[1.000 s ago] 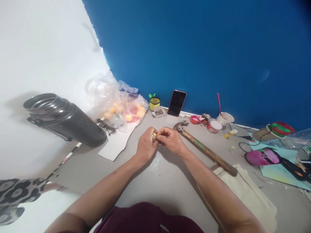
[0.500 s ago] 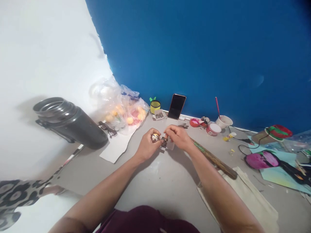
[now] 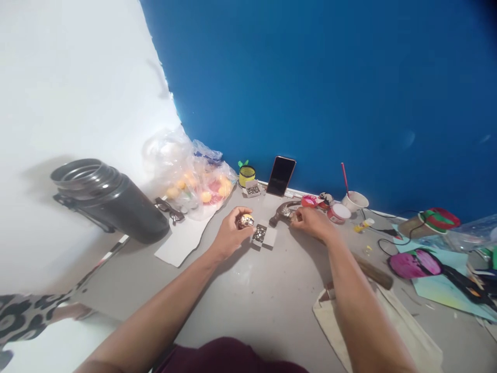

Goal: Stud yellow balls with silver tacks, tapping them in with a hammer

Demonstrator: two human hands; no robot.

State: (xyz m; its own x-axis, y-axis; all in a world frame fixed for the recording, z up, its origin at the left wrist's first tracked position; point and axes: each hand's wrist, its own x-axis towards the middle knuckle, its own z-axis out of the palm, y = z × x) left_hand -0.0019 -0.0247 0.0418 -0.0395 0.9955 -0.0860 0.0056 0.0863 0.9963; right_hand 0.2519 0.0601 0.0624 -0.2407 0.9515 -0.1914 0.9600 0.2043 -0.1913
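My left hand (image 3: 232,233) is closed around a small yellow ball (image 3: 246,221) whose side is covered with shiny metal thumbtacks. Just right of it, an open small box of thumbtacks (image 3: 260,234) lies on the table. My right hand (image 3: 312,223) has its fingers closed on a claw hammer (image 3: 286,211) close to the metal head. The head points left, and the wooden handle runs under my right forearm, partly hidden by it.
A second thumbtack box (image 3: 253,189) and a phone (image 3: 281,176) stand near the blue wall. A dark flask (image 3: 116,204) is at left by a plastic bag of yellow balls (image 3: 205,186). Paint pots (image 3: 339,213), a cup (image 3: 355,201) and a cloth (image 3: 407,331) are at right.
My right hand has left the thumbtack box and moved right to the hammer, which has shifted and turned a little. The ball stays in my left hand, now slightly apart from the box.
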